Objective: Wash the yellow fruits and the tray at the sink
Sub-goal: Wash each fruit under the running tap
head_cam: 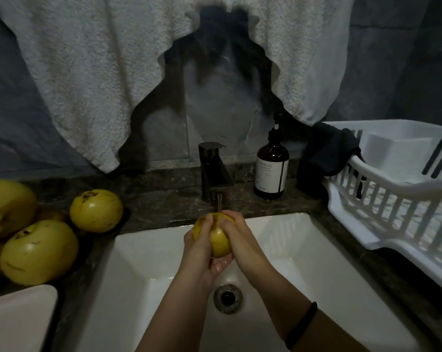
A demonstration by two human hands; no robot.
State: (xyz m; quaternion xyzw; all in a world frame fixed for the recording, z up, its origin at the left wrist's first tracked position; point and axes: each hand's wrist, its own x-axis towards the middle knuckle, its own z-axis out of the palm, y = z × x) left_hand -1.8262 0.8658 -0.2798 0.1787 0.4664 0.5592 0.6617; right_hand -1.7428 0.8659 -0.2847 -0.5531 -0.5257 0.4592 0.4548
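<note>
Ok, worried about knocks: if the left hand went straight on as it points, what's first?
Likely the faucet, just beyond the left hand and the yellow fruit it grips, though depth is unclear.

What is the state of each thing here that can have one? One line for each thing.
tap: running, thin stream.
held fruit: under the stream, over the sink.
left hand: grips the held fruit.
right hand: grips the held fruit.
other fruits: lying on the counter, left of the sink.
tray: lying at lower left, untouched.
soap bottle: upright, pump on.
dark cloth: hanging over the rack's corner.
</note>
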